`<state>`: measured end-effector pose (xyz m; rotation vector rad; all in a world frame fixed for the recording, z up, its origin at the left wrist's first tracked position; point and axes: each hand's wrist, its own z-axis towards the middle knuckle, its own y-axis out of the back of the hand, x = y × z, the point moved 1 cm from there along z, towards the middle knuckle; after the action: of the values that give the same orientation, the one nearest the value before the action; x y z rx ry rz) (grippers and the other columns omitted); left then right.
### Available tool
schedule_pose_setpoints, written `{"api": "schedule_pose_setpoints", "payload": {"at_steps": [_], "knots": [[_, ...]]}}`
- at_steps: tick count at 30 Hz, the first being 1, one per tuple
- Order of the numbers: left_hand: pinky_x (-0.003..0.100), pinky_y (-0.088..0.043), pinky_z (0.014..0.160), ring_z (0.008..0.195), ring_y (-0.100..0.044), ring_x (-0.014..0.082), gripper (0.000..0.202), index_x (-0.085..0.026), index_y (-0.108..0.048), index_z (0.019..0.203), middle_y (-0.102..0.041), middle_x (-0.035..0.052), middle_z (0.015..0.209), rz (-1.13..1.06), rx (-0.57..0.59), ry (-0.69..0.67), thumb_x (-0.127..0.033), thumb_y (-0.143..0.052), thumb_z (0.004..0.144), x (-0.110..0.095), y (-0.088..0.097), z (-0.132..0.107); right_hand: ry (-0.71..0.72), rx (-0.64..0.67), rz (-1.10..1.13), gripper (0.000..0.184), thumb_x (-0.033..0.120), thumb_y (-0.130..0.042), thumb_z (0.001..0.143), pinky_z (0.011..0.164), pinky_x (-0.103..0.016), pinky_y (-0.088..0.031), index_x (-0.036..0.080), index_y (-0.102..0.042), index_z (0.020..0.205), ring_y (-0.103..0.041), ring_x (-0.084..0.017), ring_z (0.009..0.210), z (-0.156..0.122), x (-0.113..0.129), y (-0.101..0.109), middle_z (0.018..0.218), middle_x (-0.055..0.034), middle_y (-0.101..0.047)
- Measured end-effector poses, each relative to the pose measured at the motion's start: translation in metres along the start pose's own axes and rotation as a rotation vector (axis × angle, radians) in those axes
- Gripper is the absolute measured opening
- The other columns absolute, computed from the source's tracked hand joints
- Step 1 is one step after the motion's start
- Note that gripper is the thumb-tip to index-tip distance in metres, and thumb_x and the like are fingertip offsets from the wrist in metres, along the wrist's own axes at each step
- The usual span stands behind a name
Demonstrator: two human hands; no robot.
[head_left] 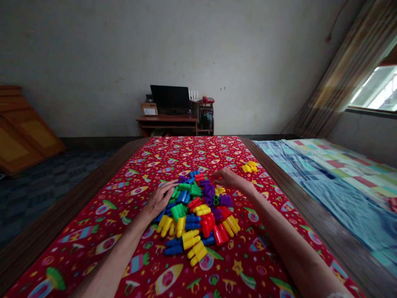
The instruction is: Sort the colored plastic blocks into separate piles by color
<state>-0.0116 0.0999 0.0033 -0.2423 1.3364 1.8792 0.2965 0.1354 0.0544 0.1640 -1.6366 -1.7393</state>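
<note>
A mixed pile of plastic building blocks [178, 212], in red, yellow, green, blue and purple, lies on a red patterned cloth [167, 279]. Each block looks like short joined tubes with rounded pegs. Along the pile's left side rests my left hand [160, 199], fingers stretched out and touching the blocks near a green block [185, 186]. Over the far right side of the pile is my right hand [228, 179], its fingers loosely bent, with nothing visible in them. Purple blocks [208, 190] and a red block [200, 178] are nearest to its fingertips.
Apart from the pile, a few yellow blocks [249, 167] lie at the cloth's far right. Dark wooden edges [274, 178] flank the cloth. A bed with a blue sheet [322, 190] adjoins on the right. Beyond stands a desk [167, 118] with a monitor [170, 98].
</note>
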Motion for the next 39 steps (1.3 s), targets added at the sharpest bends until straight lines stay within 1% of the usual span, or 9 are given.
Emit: {"api": "schedule_pose_setpoints", "payload": {"at_steps": [3,10,13,17,21,24,28,35,39], "knots": [[0.042,-0.048,0.103,0.113,-0.063,0.0258,0.053,-0.021,-0.073,0.098,-0.071,0.0103,0.117,-0.003,-0.008,-0.007,-0.057,-0.035,0.090,-0.001,0.000,0.000,0.045,0.100,-0.039,0.025,0.010,-0.060,0.080,0.065,-0.022,-0.041,0.018,-0.074,0.099,-0.064,-0.015,0.075,0.001,0.015,-0.011,0.085,-0.0054,-0.073],[0.042,-0.048,0.103,0.114,-0.063,0.0259,0.055,-0.021,-0.073,0.101,-0.071,0.0100,0.117,-0.013,0.010,-0.004,-0.059,-0.035,0.090,-0.001,0.001,0.000,-0.025,-0.073,-0.036,0.022,0.027,-0.058,0.088,0.064,-0.022,-0.039,0.014,-0.069,0.102,-0.059,-0.014,0.070,-0.003,0.022,-0.012,0.078,-0.0054,-0.068],[0.041,-0.046,0.105,0.118,-0.060,0.0256,0.059,-0.019,-0.067,0.115,-0.068,0.0103,0.123,-0.017,-0.013,0.022,-0.060,-0.032,0.091,-0.009,0.003,-0.002,-0.002,-0.139,0.095,0.027,0.026,-0.052,0.091,0.062,-0.022,-0.038,0.012,-0.066,0.110,-0.057,-0.013,0.066,0.000,0.030,-0.009,0.077,-0.0039,-0.067],[0.042,-0.038,0.112,0.132,-0.048,0.0255,0.061,-0.018,-0.051,0.136,-0.056,0.0108,0.139,0.017,-0.127,-0.010,-0.057,-0.035,0.093,-0.036,0.007,-0.003,0.150,-0.095,0.278,0.039,0.028,-0.056,0.090,0.065,-0.022,-0.042,0.014,-0.060,0.126,-0.060,-0.013,0.071,0.003,0.050,-0.009,0.085,-0.0036,-0.069],[0.042,-0.042,0.108,0.123,-0.056,0.0268,0.054,-0.021,-0.057,0.130,-0.063,0.0089,0.130,0.049,-0.029,-0.109,-0.056,-0.046,0.090,-0.059,0.003,0.001,0.210,-0.051,0.300,0.039,0.029,-0.058,0.089,0.068,-0.023,-0.044,0.017,-0.059,0.127,-0.061,-0.015,0.076,0.002,0.073,-0.016,0.091,-0.0054,-0.069],[0.038,-0.049,0.099,0.109,-0.063,0.0253,0.044,-0.022,-0.065,0.116,-0.069,0.0074,0.114,0.079,-0.051,-0.070,-0.054,-0.047,0.091,-0.058,-0.003,0.003,0.235,-0.030,0.245,0.034,0.027,-0.058,0.089,0.065,-0.023,-0.042,0.014,-0.062,0.119,-0.058,-0.014,0.070,0.001,0.079,-0.017,0.084,-0.0044,-0.067],[0.037,-0.053,0.091,0.101,-0.066,0.0250,0.043,-0.021,-0.067,0.106,-0.071,0.0077,0.105,0.073,-0.093,-0.046,-0.056,-0.047,0.091,-0.042,-0.005,0.003,0.204,-0.076,0.183,0.030,0.029,-0.059,0.088,0.061,-0.022,-0.039,0.014,-0.065,0.112,-0.055,-0.013,0.063,0.005,0.051,-0.009,0.076,-0.0027,-0.066],[0.038,-0.052,0.092,0.100,-0.064,0.0238,0.039,-0.020,-0.065,0.103,-0.068,0.0075,0.103,0.000,-0.108,-0.059,-0.053,-0.047,0.090,-0.034,-0.002,-0.001,-0.255,-0.566,-0.016,0.041,0.047,-0.057,0.089,0.080,-0.033,-0.048,0.016,-0.069,0.113,-0.063,-0.022,0.085,0.003,-0.040,-0.019,0.091,-0.0108,-0.070],[0.039,-0.051,0.095,0.100,-0.063,0.0232,0.036,-0.020,-0.066,0.095,-0.065,0.0084,0.101,-0.022,-0.147,-0.068,-0.049,-0.047,0.090,-0.030,-0.003,-0.001,-0.398,-0.520,-0.159,0.042,0.047,-0.056,0.090,0.087,-0.040,-0.048,0.018,-0.068,0.117,-0.061,-0.028,0.098,-0.002,-0.053,-0.033,0.101,-0.0152,-0.067]]}}
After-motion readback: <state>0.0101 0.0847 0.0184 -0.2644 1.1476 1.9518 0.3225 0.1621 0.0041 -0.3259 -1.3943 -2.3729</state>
